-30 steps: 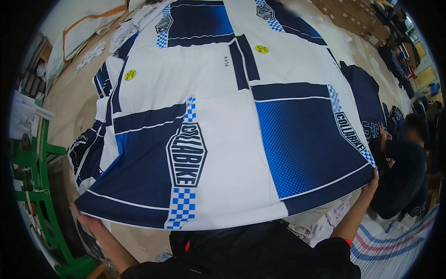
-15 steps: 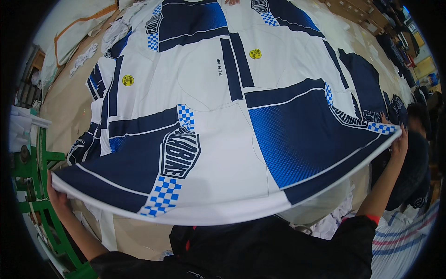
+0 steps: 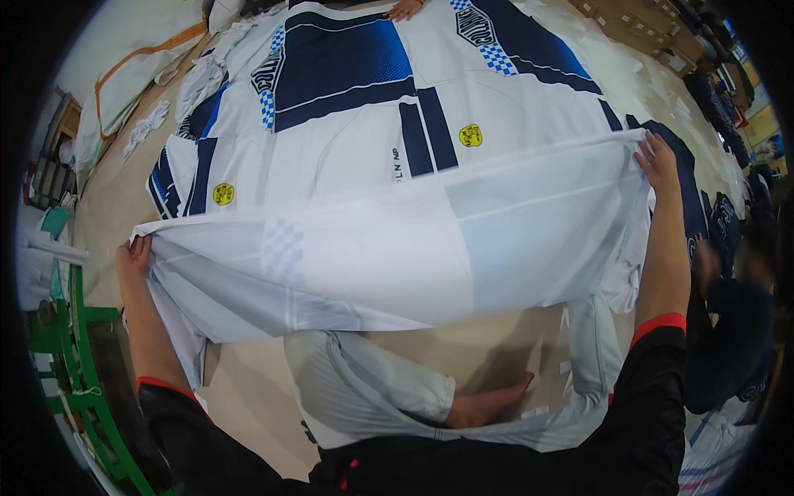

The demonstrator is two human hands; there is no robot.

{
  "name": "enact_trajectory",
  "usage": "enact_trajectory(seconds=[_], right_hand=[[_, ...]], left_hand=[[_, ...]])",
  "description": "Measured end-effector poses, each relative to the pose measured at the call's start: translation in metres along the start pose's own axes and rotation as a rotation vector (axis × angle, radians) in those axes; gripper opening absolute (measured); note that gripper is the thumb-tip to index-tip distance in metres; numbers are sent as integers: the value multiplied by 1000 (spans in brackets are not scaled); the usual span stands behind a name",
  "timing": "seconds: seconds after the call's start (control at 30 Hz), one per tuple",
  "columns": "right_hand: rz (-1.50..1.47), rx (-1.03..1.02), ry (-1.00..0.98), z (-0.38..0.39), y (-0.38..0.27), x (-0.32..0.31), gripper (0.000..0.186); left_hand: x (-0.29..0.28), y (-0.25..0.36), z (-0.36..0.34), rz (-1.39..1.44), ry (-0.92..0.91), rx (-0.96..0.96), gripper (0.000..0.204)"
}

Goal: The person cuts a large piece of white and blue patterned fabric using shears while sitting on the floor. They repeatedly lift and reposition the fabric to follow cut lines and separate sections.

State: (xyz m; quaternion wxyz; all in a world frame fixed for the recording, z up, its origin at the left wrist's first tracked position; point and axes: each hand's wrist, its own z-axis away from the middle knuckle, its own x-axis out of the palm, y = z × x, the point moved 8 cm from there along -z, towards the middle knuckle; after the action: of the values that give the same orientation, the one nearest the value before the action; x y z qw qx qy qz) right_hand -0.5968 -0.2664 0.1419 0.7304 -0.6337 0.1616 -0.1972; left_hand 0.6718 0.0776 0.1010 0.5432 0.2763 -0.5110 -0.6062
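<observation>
A large fabric sheet (image 3: 376, 273) is stretched between my hands with its pale reverse face up, the checked print faintly showing through. My left hand (image 3: 135, 258) pinches its left corner. My right hand (image 3: 656, 161) grips its right corner, raised farther from me. Beyond the held strip lies printed fabric (image 3: 335, 62) in white, navy and blue with checked bands and yellow round badges. Below the held strip, my legs in pale trousers (image 3: 356, 388) and a bare foot (image 3: 492, 401) rest on the tan floor surface.
Another person's hand (image 3: 405, 10) touches the far fabric. A co-worker in dark clothing (image 3: 728, 331) crouches at the right beside navy garment pieces (image 3: 719, 223). A green metal frame (image 3: 87, 388) stands at the left. Cardboard boxes (image 3: 637, 33) are stacked at the back right.
Both my hands have lifted the near edge and carried it away from me, turning the printed face over to show the pale reverse. My legs and foot have come into view.
</observation>
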Motion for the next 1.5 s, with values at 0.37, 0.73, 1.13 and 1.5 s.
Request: enact_trajectory(seconds=[0.37,0.73,1.13,1.5], right_hand=[[1130,-472,-389,-47,112,126,66],[1330,-966,-910,274,140,90,54],[1581,-915,-798,238,123,25,13],[1765,-1070,-475,239,127,13,19]], left_hand=[[110,-153,89,-189,-527,0,56],[-7,-257,395,-1432,-1108,1170,40],[-25,-255,365,-1450,-1136,1157,27],[-44,-263,362,-1478,-987,1157,14]])
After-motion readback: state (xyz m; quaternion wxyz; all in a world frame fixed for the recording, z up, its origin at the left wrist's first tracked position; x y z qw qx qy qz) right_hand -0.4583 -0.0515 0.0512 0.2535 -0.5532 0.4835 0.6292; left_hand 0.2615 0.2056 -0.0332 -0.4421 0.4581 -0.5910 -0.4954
